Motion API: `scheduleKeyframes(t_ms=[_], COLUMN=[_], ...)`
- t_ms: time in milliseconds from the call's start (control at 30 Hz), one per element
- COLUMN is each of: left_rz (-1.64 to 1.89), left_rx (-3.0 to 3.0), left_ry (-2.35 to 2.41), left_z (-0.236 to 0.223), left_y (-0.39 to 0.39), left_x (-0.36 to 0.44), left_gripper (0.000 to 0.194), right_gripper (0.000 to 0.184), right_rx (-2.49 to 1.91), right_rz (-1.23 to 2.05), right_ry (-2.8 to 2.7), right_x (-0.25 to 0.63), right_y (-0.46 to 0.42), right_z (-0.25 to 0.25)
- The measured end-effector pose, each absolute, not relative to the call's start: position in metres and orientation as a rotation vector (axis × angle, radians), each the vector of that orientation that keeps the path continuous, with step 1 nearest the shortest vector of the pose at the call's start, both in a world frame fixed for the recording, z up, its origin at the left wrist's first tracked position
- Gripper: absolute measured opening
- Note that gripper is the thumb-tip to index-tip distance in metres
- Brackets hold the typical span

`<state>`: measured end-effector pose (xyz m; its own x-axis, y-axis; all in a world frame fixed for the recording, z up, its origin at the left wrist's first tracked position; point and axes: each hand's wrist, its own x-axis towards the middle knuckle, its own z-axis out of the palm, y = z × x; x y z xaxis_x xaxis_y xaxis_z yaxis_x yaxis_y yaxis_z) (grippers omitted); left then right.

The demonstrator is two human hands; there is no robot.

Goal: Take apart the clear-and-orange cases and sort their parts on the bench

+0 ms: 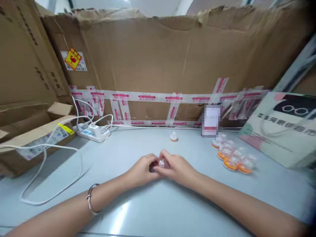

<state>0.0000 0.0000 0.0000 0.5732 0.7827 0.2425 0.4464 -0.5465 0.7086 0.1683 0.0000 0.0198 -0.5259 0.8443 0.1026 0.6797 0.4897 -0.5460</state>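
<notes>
In the middle of the table my left hand [143, 169] and my right hand [175, 167] meet, their fingers curled toward each other. Between the fingertips a small white-and-clear piece [161, 163] shows, mostly hidden by the fingers. My right hand pinches it with thumb and forefinger, and the left fingers close on its other side. Beyond the hands, a clear domed trinket with an orange base [173, 136] stands alone. Several similar clear trinkets with orange bases [232, 161] are clustered to the right, slightly blurred.
A white power strip [98, 134] with plugs and a looping white cable [49, 197] lies at left. Beside it stands an open cardboard box [32, 144]. A tall cardboard wall [148, 62] closes off the back. At right are a pixelated upright card [211, 121] and a pale printed bag [278, 138].
</notes>
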Motion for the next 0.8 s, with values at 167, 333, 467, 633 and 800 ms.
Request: scheduleKeyframes(t_ms=[167, 333, 467, 633, 800], left_rz=[0.733, 0.72, 0.686, 0.688, 0.689], left_rx=[2.216, 2.179, 2.156, 2.127, 2.092], left_ry=[0.926, 0.872, 0.858, 0.889, 0.91], left_z=[-0.001, -0.002, -0.002, -0.001, -0.001], left_y=[0.002, 0.003, 0.005, 0.006, 0.004], left_x=[-0.002, -0.004, -0.006, -0.006, -0.004], left_gripper=[0.012, 0.019, 0.023, 0.026, 0.024], right_gripper=[0.019, 0.014, 0.013, 0.022, 0.033], right_rx=[-1.198, -0.992, -0.777, -0.868, -1.333], right_rz=[0.723, 0.74, 0.737, 0.656, 0.387], right_ry=[-2.403, -2.506, -2.654, -2.675, -2.553], right_x=[0.17, 0.177, 0.186, 0.186, 0.174], right_y=[-0.002, 0.001, 0.005, 0.003, -0.004], right_z=[0.023, 0.032, 0.042, 0.045, 0.038])
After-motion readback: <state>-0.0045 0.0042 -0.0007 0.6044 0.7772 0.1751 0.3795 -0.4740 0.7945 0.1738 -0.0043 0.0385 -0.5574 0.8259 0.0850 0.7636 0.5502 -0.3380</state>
